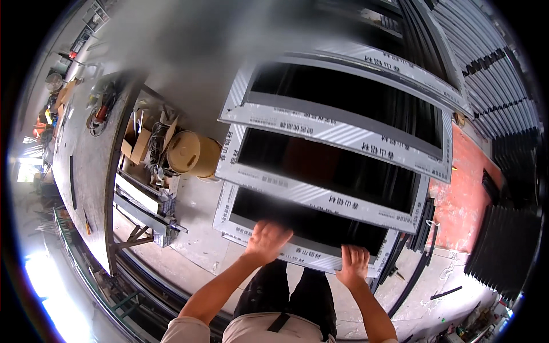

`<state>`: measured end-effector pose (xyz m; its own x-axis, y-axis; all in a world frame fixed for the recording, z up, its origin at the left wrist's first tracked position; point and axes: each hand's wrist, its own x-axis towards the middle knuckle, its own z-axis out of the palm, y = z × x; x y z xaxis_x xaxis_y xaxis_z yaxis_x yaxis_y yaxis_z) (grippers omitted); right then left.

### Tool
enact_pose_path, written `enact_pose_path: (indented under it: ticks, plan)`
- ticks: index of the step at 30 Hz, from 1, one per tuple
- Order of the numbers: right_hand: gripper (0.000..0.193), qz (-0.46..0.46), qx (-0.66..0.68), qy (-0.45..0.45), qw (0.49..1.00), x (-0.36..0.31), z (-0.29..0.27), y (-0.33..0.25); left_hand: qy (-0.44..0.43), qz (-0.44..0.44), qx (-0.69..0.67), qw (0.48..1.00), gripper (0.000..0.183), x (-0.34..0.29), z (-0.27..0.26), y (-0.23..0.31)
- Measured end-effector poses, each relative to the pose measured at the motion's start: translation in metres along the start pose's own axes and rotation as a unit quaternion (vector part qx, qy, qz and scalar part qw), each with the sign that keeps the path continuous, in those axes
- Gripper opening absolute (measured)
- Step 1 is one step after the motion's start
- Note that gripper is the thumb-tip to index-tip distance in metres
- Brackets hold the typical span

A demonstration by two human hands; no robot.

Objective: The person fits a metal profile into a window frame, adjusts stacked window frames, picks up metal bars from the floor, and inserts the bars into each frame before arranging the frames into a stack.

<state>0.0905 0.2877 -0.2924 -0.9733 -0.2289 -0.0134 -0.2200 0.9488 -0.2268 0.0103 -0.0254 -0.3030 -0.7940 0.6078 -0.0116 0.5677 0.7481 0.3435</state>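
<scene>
Several window frames with dark panes and printed white film overlap in front of me. At the nearest window frame (309, 255), my left hand (267, 242) curls its fingers over the near edge, left of the middle. My right hand (354, 265) grips the same edge close to its right corner. Both thumbs and the undersides of the hands are hard to see. Just beyond lies a second window frame (320, 196), and past it a third window frame (343, 130). A blurred grey patch hides part of the upper view.
On the left stands a workbench (91, 166) with a red-and-black power tool (102, 112) on it. A tan bucket (197, 154) and cardboard boxes (139, 146) sit beside it. At right are a reddish board (454, 194), a stack of dark profiles (503, 248) and racked lengths (492, 68).
</scene>
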Motion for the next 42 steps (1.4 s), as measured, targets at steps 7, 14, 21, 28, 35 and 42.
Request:
enact_pose_path:
  ticks: [7,14,21,28,35,42]
  plan:
    - [0.081,0.007,0.017,0.002,1.000,0.006,0.002,-0.001,-0.036,0.009,0.033,0.999,0.070,0.017,-0.022,-0.002]
    - [0.077,0.012,0.010,0.024,1.000,0.005,-0.001,-0.008,0.005,0.003,0.042,0.999,0.062,0.012,-0.016,-0.004]
    - [0.084,0.025,-0.003,-0.022,0.999,0.004,-0.006,-0.013,0.034,0.011,0.073,0.997,0.060,0.009,-0.012,-0.001]
    - [0.083,0.016,-0.021,-0.028,0.999,0.008,-0.010,-0.011,0.099,-0.042,-0.010,0.994,0.073,-0.004,-0.041,0.030]
    - [0.083,0.023,-0.043,-0.010,0.999,0.020,-0.026,-0.033,0.305,-0.451,-0.633,0.550,0.017,-0.076,0.077,0.052]
    - [0.087,0.011,-0.048,-0.026,0.998,0.033,0.003,-0.066,0.313,-0.327,-0.891,0.044,0.056,-0.010,0.164,0.024]
